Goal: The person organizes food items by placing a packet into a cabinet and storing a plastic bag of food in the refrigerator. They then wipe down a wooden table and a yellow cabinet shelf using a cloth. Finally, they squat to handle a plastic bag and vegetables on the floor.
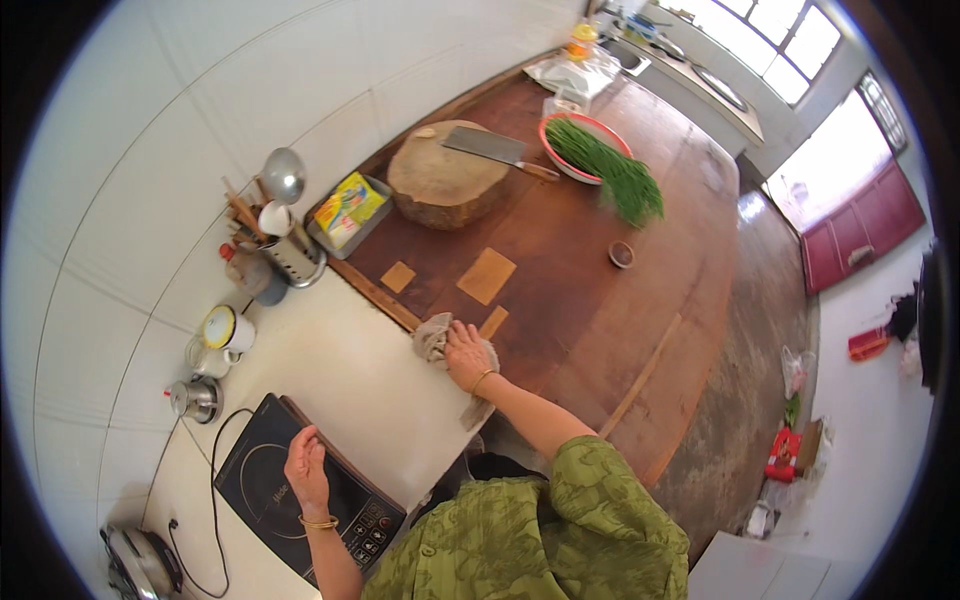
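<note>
My right hand presses on a crumpled beige cloth, fingers spread over it. The cloth lies where the white countertop meets the brown wooden table, and one end hangs toward the counter's front edge. My left hand is raised above a black induction cooktop; it is loosely curled and holds nothing. Beyond the cloth, several light tan patches show on the table surface.
A cleaver rests across a round wooden chopping block. Green leafy stalks overhang a red-rimmed basin. A small round bowl stands on the table. Along the wall are a utensil holder, a bottle and an enamel mug.
</note>
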Motion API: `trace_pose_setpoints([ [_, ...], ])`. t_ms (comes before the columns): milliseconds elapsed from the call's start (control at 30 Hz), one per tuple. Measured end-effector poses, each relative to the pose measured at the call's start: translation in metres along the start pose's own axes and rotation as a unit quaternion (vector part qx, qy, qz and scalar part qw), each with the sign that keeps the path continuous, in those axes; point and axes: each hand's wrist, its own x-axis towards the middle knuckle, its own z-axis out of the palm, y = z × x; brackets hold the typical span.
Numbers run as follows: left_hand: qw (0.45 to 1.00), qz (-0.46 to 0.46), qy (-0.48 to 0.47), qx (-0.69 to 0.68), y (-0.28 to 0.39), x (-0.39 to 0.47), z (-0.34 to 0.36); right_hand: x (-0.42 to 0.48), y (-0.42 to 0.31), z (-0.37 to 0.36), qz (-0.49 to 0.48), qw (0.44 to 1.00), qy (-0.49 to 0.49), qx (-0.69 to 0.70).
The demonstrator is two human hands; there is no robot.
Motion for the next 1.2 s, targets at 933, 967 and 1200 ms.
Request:
trace_pose_setpoints([
  [933,0.764,0.129,-0.631,0.035,0.116,-0.184,0.39,-0.486,0.199,-0.06,0.504,0.545,0.41,0.529],
  [967,0.763,0.104,-0.638,-0.009,0.112,-0.204,0.415,-0.49,0.205,-0.068,0.449,0.499,0.43,0.603],
  [1200,0.712,0.065,-0.686,-0.136,0.189,-0.326,0.559,-0.552,0.248,-0.127,0.354,0.43,0.374,0.741],
])
